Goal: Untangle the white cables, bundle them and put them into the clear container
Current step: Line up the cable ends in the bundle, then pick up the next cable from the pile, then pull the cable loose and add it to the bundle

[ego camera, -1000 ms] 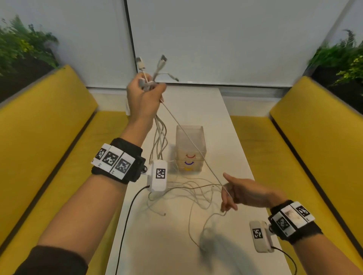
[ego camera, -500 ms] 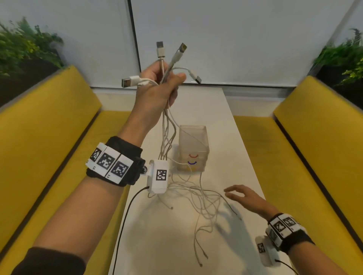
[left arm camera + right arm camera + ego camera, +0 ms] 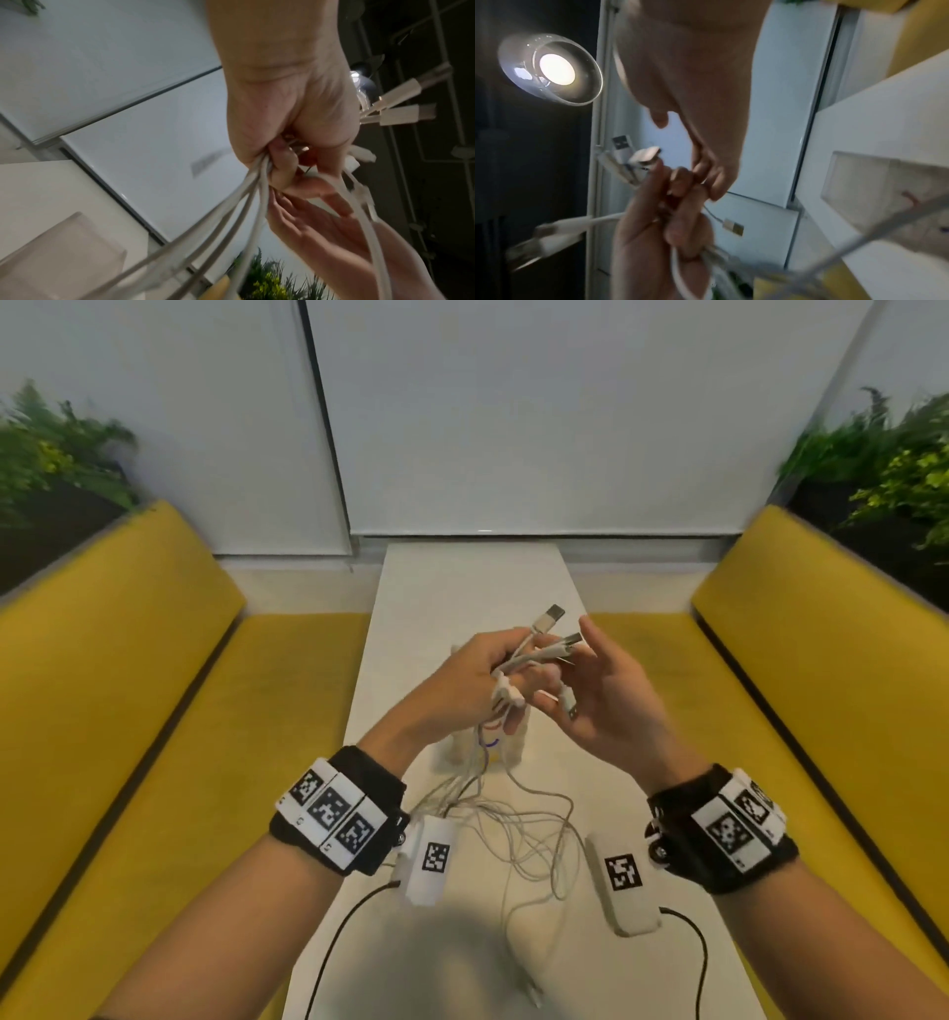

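My left hand point(image 3: 462, 680) grips several white cables point(image 3: 518, 829) near their plug ends, held in the air over the clear container point(image 3: 506, 755). USB plugs point(image 3: 547, 618) fan out above the fist. The rest of the cables hang down and lie in tangled loops on the white table point(image 3: 462, 588). My right hand point(image 3: 606, 701) is open beside the left, its fingertips touching the plug ends. In the left wrist view the left hand point(image 3: 287, 113) closes round the cables point(image 3: 231, 213), with the right hand's palm point(image 3: 321, 229) below. The right wrist view shows the right hand point(image 3: 693, 81) meeting the left hand point(image 3: 654, 223).
Yellow benches point(image 3: 128, 685) point(image 3: 796, 685) run along both long sides of the narrow table. Plants point(image 3: 56, 454) stand behind each bench. A white blind closes off the far end. A ceiling lamp point(image 3: 554, 69) shows in the right wrist view.
My left hand has come down from its raised position with the cable ends to just above the container. My right hand has lifted off the table and come up to the plugs.
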{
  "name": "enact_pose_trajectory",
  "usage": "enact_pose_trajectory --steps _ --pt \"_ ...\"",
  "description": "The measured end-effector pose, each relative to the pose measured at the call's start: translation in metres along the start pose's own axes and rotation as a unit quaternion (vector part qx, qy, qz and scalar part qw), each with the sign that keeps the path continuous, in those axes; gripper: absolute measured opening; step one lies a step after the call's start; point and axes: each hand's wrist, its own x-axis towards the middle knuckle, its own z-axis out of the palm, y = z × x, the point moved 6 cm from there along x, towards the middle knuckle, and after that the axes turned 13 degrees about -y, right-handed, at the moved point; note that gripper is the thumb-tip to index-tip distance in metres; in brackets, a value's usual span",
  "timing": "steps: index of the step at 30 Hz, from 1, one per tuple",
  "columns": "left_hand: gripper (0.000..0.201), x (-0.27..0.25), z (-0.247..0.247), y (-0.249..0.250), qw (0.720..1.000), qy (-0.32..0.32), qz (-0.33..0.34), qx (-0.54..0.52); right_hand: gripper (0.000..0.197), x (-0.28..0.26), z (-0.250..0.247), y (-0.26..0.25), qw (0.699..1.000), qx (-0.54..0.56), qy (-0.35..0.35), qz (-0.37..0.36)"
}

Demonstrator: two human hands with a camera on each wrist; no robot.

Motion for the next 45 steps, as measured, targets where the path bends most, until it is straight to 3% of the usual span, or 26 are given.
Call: enact_pose_trajectory --steps 4,7,10,13,15,18,20,23,25,29,31,33,36,38,40,43,45 --pt "0.023 -0.005 0.003 -0.013 0.998 0.057 -0.009 -0.022 0.039 0.007 -0.007 0.005 0.997 0.056 0.047 -0.018" --pt "0.05 -0.007 0.006 -0.032 0.986 0.08 -0.049 -0.136 0.02 0.007 -0.006 0.006 0.997 0.057 0.046 -0.024" --pt "0.059 -0.01 0.001 -0.041 0.97 0.126 -0.101 -0.179 0.027 0.008 -0.005 0.005 0.997 -0.071 0.022 -0.012" --pt "0.058 -0.011 -0.008 -0.05 0.953 0.195 -0.152 -0.175 0.02 0.007 0.001 0.008 0.983 -0.18 -0.01 -0.021" --pt "0.054 -0.008 -0.008 -0.052 0.951 0.201 -0.157 -0.176 0.017 0.005 0.006 0.011 0.974 -0.223 -0.032 -0.023" --pt "0.056 -0.007 -0.002 -0.047 0.945 0.183 -0.132 -0.237 0.028 0.004 0.013 0.019 0.965 -0.256 -0.06 -0.004" --pt "0.056 -0.006 0.001 -0.042 0.948 0.149 -0.108 -0.259 0.035 0.004 0.012 0.022 0.975 -0.212 -0.065 0.005" --pt "0.034 -0.005 0.0 -0.038 0.969 0.127 -0.067 -0.201 0.029 0.005 0.011 0.022 0.972 -0.218 -0.086 0.012" --pt "0.028 -0.005 -0.004 -0.036 0.97 0.144 -0.061 -0.186 0.02 0.005 0.017 0.019 0.949 -0.292 -0.114 0.01" --pt "0.036 -0.004 -0.012 -0.029 0.965 0.23 -0.067 -0.107 0.009 0.004 0.027 0.018 0.907 -0.394 -0.143 0.035" --pt "0.041 -0.005 -0.022 -0.021 0.953 0.284 -0.059 -0.088 0.013 0.004 0.028 0.025 0.899 -0.407 -0.152 0.052" --pt "0.047 -0.008 -0.037 -0.011 0.929 0.337 -0.039 -0.147 0.019 0.001 0.023 0.034 0.892 -0.416 -0.165 0.06" --pt "0.049 -0.02 -0.071 0.012 0.881 0.383 0.065 -0.272 0.041 -0.011 -0.007 0.044 0.882 -0.437 -0.152 0.096" --pt "0.05 -0.034 -0.097 0.025 0.862 0.391 0.107 -0.304 0.046 -0.023 -0.038 0.046 0.885 -0.437 -0.106 0.123" --pt "0.043 -0.043 -0.109 0.028 0.874 0.377 0.106 -0.288 0.048 -0.031 -0.06 0.044 0.894 -0.427 -0.059 0.119" --pt "0.022 -0.035 -0.085 0.02 0.935 0.309 0.039 -0.172 0.045 -0.029 -0.056 0.031 0.869 -0.488 -0.036 0.073" --pt "0.015 -0.02 -0.052 0.009 0.968 0.246 -0.001 -0.051 0.036 -0.021 -0.037 0.023 0.869 -0.489 -0.052 0.046"
